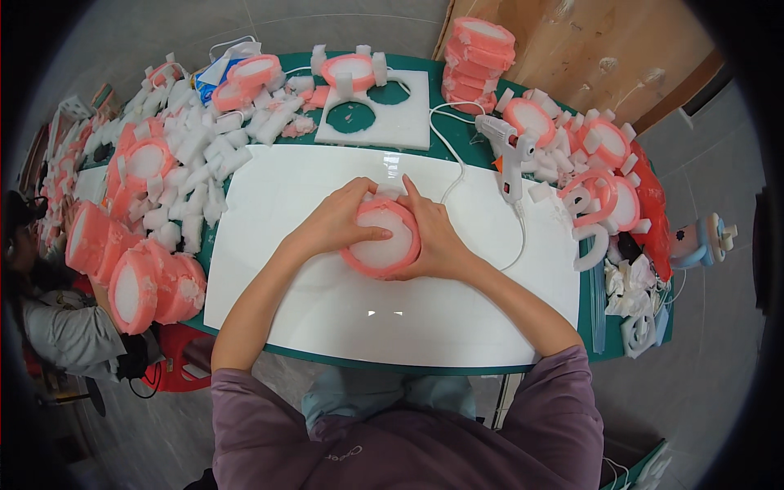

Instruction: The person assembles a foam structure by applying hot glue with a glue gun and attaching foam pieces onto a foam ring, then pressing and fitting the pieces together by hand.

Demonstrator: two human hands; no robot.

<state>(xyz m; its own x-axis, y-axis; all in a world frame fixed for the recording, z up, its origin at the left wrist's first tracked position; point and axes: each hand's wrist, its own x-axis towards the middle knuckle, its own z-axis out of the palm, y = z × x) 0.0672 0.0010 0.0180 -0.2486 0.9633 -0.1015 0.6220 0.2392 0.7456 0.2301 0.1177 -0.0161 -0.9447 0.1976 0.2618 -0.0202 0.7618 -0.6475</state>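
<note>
Between my two hands is a round foam piece (394,243), white in the middle with a pink foam ring around it. My left hand (339,222) grips its left side, the thumb lying across the white face. On the right side, my right hand (438,238) is curled along the pink rim, with one finger pointing up and away. A small white foam block (387,193) shows at the far edge of the piece, between my fingers. Beneath is a glossy white sheet (327,327) on a green table. A white glue gun (508,155) rests to the right, its cord trailing over the sheet.
Loose white foam blocks (216,163) heap up at the left, beside stacked pink-and-white rounds (159,282). A white foam board with round holes (400,122) lies at the back, near a tall pink stack (475,69). More rounds and a red bag (651,212) crowd the right. Another person's sleeve (69,331) is at far left.
</note>
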